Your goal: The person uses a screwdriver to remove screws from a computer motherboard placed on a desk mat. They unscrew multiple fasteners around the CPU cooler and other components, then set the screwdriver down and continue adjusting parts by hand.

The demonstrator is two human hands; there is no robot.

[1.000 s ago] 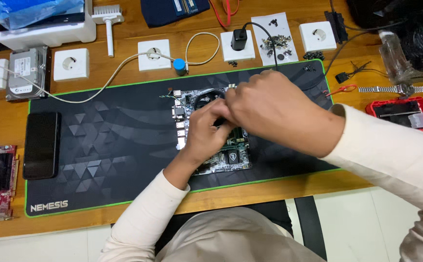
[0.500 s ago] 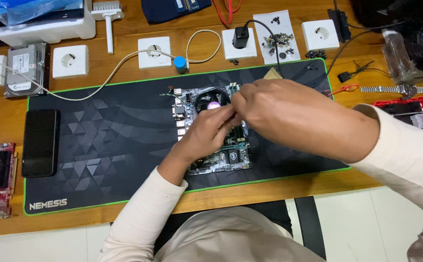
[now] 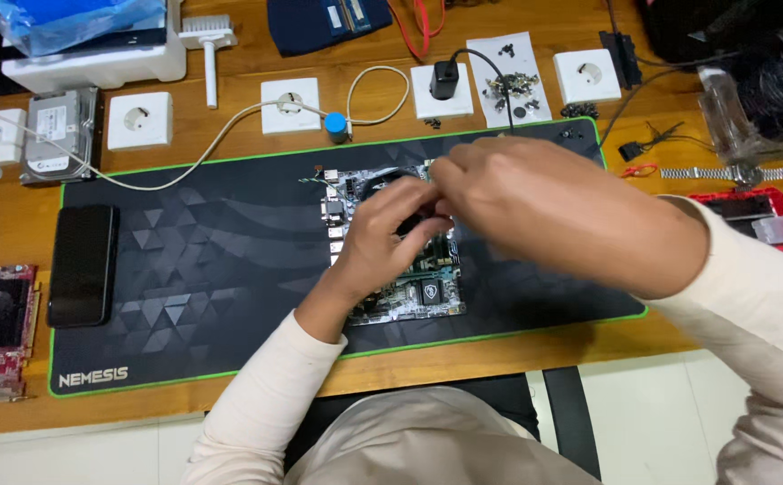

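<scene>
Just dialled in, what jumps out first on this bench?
Dead centre, the left hand and right hand meet over a small circuit board lying on the black desk mat with a green edge. A dark phone lies face up at the mat's left end, with a red expansion card on the wooden desk beside it. White wall sockets line the back edge.
</scene>
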